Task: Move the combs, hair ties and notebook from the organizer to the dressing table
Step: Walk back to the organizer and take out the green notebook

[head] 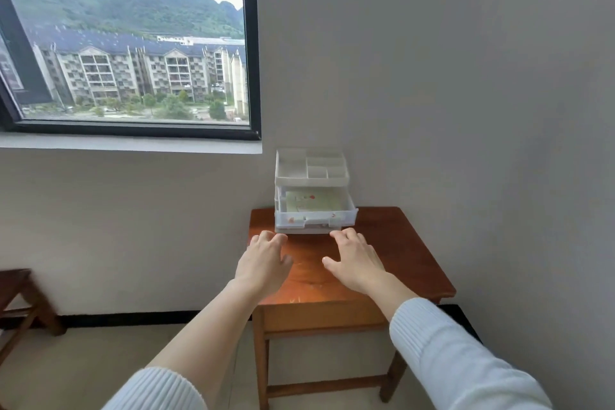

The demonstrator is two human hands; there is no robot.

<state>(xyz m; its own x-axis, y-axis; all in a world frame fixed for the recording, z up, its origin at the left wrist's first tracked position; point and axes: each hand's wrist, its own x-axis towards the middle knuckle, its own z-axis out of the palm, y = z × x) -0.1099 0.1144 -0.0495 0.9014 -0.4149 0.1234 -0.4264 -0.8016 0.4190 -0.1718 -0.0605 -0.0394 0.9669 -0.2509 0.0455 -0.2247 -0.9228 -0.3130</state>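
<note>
A white plastic organizer (pixel 312 176) stands at the back of a small brown wooden dressing table (pixel 406 243), against the wall. Its top tray has several empty-looking compartments. Its drawer (pixel 347 210) is pulled out, and a pale green notebook (pixel 312 201) with red spots lies flat inside. No combs or hair ties can be made out. My left hand (pixel 264 261) and my right hand (pixel 356 260) hover over the tabletop just in front of the drawer, palms down, fingers spread, holding nothing.
The table sits in a corner, with a grey wall behind it and to the right. A large window (pixel 133 43) with a sill lies up left. A dark wooden stool or bench (pixel 20 296) stands at the left edge on the tiled floor.
</note>
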